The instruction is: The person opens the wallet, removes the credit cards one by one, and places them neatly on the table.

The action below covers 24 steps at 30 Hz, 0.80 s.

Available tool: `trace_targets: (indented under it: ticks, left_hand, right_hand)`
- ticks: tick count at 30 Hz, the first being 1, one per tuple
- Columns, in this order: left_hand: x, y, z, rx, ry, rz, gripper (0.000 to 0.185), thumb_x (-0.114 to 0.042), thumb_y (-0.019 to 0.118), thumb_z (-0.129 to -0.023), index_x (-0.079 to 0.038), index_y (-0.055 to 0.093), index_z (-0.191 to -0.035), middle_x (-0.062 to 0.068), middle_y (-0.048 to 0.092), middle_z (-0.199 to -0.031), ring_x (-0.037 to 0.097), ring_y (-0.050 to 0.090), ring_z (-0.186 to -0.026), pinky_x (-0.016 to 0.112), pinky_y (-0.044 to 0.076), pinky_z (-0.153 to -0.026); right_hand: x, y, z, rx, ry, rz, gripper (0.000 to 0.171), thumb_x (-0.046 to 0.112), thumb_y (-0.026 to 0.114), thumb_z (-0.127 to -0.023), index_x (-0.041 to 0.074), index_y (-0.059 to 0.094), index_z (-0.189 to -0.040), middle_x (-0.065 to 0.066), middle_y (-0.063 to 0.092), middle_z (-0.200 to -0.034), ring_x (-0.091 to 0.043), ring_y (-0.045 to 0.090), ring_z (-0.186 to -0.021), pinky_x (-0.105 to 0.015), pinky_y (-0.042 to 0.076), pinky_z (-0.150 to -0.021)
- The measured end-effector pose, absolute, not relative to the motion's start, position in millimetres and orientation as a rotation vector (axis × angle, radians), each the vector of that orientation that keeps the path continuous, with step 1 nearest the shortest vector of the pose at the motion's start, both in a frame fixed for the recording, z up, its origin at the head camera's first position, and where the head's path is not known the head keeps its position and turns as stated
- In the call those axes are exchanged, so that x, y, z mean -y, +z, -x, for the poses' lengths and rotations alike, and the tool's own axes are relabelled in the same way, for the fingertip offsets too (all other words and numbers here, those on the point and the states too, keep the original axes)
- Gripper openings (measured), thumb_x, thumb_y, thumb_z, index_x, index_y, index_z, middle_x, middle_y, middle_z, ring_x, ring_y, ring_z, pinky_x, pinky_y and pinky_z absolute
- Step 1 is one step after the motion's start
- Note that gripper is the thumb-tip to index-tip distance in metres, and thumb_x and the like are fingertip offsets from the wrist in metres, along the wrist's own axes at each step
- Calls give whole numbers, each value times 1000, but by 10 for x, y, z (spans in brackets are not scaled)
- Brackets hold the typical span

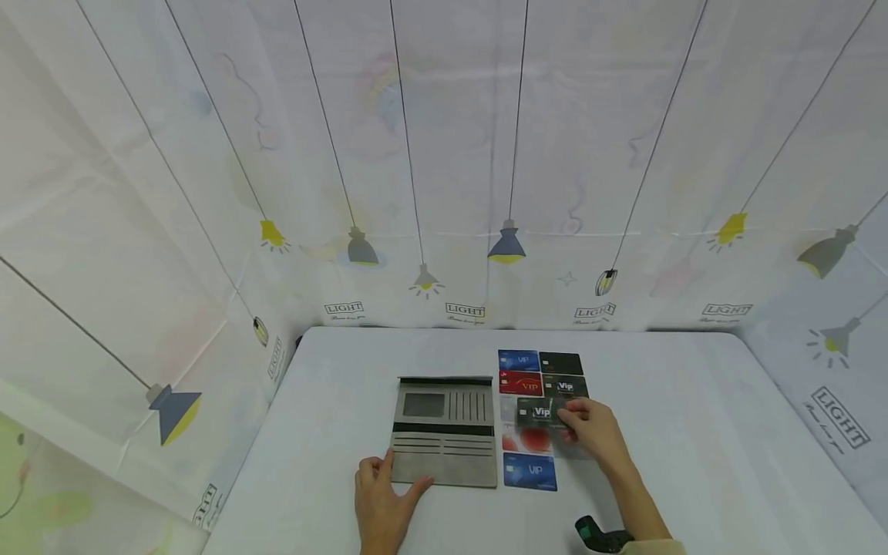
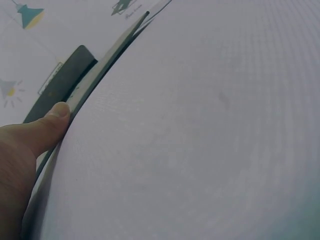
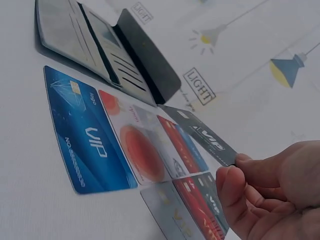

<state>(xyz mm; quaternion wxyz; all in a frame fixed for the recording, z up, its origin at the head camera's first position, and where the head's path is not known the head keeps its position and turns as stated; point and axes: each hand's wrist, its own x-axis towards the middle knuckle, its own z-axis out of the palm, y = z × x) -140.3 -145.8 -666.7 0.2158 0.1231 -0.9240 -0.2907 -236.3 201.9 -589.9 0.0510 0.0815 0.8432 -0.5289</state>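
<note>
Open grey wallet point(image 1: 445, 432) lying flat on the white bench point(image 1: 694, 432); just to its right, a grid of cards, among them a blue VIP card point(image 1: 530, 471) nearest the person and a red VIP card point(image 1: 519, 383). Left hand point(image 1: 380, 501): fingers relaxed, thumb pressing the wallet's near edge. Right hand point(image 1: 595, 433): fingers pinching a dark VIP card point(image 1: 539, 412), lifted tilted above the grid.

Soft, even, bright light, faint shadows; head view bows at edges, wrist views blur close up.
</note>
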Motion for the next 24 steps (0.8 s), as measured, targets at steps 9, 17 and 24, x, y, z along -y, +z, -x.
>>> trace_targets:
  ticks: [9,17,24]
  left_hand:
    - [1450,-6661,1393,2563,-819,-330,93,-66,83,-63,-4,66,-130,2,44,-101,13,39,-90,33,40,-77]
    - [1460,-6659,1393,2540,-792,-309,92,-64,85,-62,-3,67,-129,4,45,-101,15,40,-89,35,41,-77]
    - [1464,-6658,1392,2531,-794,-316,92,-64,86,-62,-3,68,-128,4,45,-100,14,39,-89,34,40,-76]
  right_hand:
    - [-2238,-5887,2137,-2542,-1612,-311,37,15,61,-99,-12,55,-123,-21,70,-101,-16,66,-72,-27,57,-65]
    - [-2369,-5933,1959,-2517,-1561,-434,40,22,60,-100,-11,56,-123,-14,70,-90,-16,65,-70,-28,56,-64]
    - [-2485,-6023,1796,-2501,-1500,-481,41,23,61,-100,-11,56,-122,-5,69,-80,-15,63,-68,-28,54,-61]
